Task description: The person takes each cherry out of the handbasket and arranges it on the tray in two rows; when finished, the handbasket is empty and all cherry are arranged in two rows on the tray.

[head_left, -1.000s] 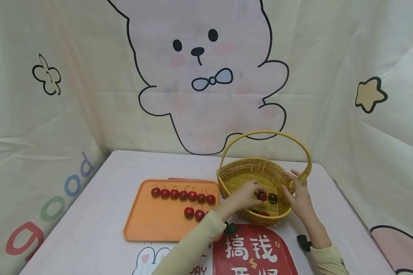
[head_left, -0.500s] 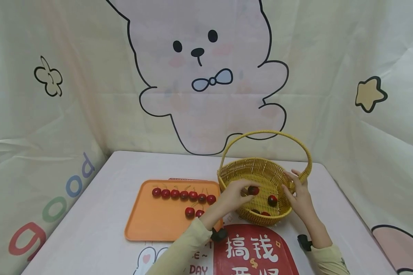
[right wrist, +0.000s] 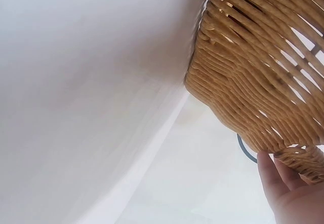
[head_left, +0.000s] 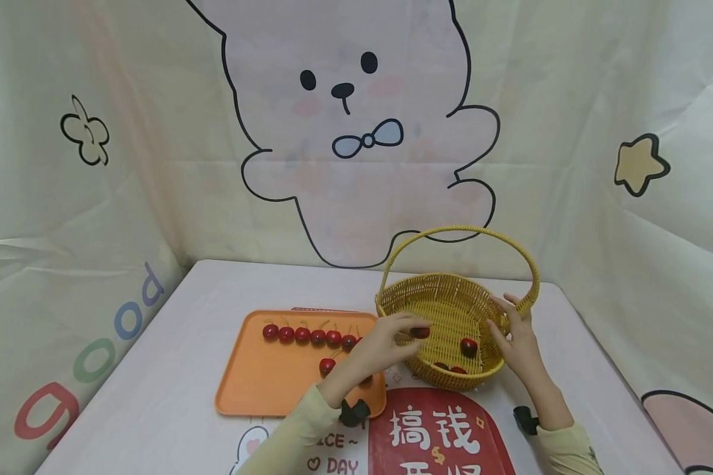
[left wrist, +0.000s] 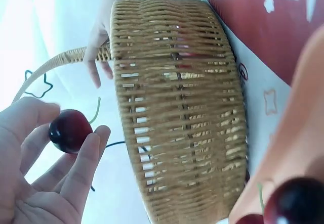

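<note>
A dark red cherry (head_left: 420, 332) with a green stem is pinched between the thumb and fingers of my left hand (head_left: 389, 342), above the left rim of the yellow wicker basket (head_left: 445, 379). In the left wrist view this cherry (left wrist: 70, 131) hangs clear of the woven wall (left wrist: 177, 107). My right hand (head_left: 518, 340) grips the basket's right rim beside the foot of the handle; the right wrist view shows its fingers (right wrist: 273, 176) against the weave. Inside the basket lie a cherry (head_left: 469, 348) and others near the front wall, partly hidden.
Left of the basket lies an orange tray (head_left: 261, 389) with a back row of cherries (head_left: 302, 335) and a front row starting at another cherry (head_left: 327, 367), partly covered by my left arm. A red printed patch (head_left: 440, 429) lies before the basket.
My left hand has moved left from inside the basket toward the tray side, carrying a cherry. Another cherry in the basket shifted slightly. My right hand has stayed on the rim.
</note>
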`<state>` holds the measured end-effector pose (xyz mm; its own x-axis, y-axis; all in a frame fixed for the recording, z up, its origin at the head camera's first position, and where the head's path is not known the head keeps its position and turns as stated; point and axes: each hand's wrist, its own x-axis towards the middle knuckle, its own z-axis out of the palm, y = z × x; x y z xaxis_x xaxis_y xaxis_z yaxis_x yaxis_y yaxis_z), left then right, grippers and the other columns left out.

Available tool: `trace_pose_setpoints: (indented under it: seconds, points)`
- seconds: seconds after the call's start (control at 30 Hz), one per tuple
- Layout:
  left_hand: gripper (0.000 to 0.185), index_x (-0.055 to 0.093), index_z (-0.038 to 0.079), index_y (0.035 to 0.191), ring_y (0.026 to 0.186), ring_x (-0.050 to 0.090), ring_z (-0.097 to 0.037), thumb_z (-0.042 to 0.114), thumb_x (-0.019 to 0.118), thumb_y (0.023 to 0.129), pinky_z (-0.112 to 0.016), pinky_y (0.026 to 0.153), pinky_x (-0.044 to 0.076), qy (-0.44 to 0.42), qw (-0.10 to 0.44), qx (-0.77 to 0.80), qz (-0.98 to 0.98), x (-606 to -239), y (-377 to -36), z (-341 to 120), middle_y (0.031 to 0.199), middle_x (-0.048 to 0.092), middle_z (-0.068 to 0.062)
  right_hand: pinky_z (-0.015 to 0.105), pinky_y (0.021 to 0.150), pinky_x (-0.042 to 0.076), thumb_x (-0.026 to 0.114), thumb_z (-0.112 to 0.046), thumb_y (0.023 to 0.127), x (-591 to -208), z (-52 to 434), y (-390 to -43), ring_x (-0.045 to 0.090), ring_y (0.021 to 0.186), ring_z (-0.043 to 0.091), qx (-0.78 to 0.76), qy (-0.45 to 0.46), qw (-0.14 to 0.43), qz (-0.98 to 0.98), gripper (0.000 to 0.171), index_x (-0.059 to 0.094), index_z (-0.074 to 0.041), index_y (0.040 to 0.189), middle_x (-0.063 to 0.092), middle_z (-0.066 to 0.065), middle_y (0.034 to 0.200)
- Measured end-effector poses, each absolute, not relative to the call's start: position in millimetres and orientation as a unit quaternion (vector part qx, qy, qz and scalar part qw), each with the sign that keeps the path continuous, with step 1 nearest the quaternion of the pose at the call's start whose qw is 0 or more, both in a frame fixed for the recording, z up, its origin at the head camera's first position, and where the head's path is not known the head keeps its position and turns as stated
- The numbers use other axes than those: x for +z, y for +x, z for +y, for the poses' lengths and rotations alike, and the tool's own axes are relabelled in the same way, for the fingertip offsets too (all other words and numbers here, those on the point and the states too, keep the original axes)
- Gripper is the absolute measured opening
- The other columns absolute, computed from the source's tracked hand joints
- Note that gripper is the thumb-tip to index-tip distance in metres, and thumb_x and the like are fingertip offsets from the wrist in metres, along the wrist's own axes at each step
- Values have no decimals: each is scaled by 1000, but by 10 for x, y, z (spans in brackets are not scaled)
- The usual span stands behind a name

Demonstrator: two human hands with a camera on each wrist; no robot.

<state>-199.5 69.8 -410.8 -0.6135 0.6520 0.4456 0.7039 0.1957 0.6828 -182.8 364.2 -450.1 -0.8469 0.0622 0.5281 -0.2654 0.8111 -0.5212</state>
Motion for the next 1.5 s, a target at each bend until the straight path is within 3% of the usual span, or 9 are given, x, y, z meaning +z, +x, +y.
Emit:
trace_pose_setpoints:
  seconds: [0.27,0.57,0.73,0.9,1.17,1.5]
  points:
    - [34,60,16,124,105,57,-8,14,60,90,-17,86,48,-414,0,-467,-781,-4105,-1937,476,119,56,0,66,75,44,59,-8,90,-4492,3636,-1821,47,110,47,300,53,271,-913,51,40,-15,137,25,21,141]
    - [37,61,12,121,97,59,-12,14,68,84,-21,80,51,-389,35,-430,-814,-4177,-1933,191,108,54,-1,66,77,43,59,-8,90,-4500,3633,-1822,45,112,46,304,56,272,-912,50,41,-14,136,25,21,141]
    - [33,65,17,113,89,55,-11,20,73,81,-24,72,51,-356,54,-393,-846,-4205,-1914,23,106,56,4,66,79,42,59,-9,90,-4506,3641,-1823,45,112,47,305,53,270,-912,51,41,-15,136,25,20,142]
    - [34,65,14,110,89,56,-14,21,75,78,-31,76,52,-339,63,-368,-864,-4220,-1912,-158,103,57,3,67,78,42,60,-7,89,-4507,3645,-1828,45,112,47,304,58,274,-911,51,41,-15,137,25,21,141]
    - [31,67,11,105,90,57,-16,14,77,75,-36,80,52,-304,32,-361,-881,-4220,-1946,-478,99,58,2,66,77,43,60,-6,89,-4510,3630,-1842,46,111,46,305,59,272,-911,50,42,-13,136,25,21,141]
    - [25,67,12,94,82,53,-13,15,79,72,-29,74,50,-257,-23,-321,-911,-4239,-1977,-698,90,56,4,66,76,43,60,-4,88,-4496,3642,-1833,46,110,44,301,64,280,-909,51,43,-12,135,27,22,140]
